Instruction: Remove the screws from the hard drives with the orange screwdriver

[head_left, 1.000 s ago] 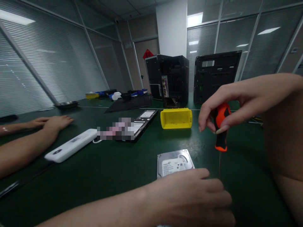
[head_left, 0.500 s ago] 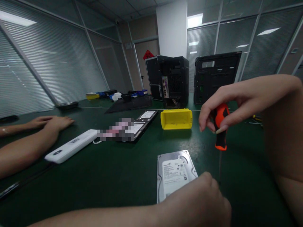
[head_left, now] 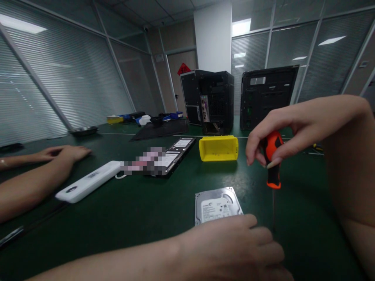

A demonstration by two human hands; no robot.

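My right hand (head_left: 278, 136) is closed round the red and black handle of a screwdriver (head_left: 274, 168), whose thin shaft points down over the table. Low in the view, my left hand (head_left: 249, 246) has its knuckles bent, its fingertips hidden from the camera. Partly behind that hand and wrist lies a silver hard drive (head_left: 218, 205) with a white label, flat on the green table (head_left: 146, 218). An open yellow bin (head_left: 218, 148) rests on its side beyond the drive.
Two black computer cases (head_left: 218, 97) (head_left: 268, 97) stand at the back. A white power strip (head_left: 90, 181) and another drive (head_left: 178, 152), partly pixelated, lie left of the middle. Another person's hands (head_left: 70, 152) rest at the left. Black mat (head_left: 161, 128) and small parts lie far back.
My left hand and forearm have risen a little in the view and now cover more of the silver drive. My right hand and the screwdriver have barely moved.
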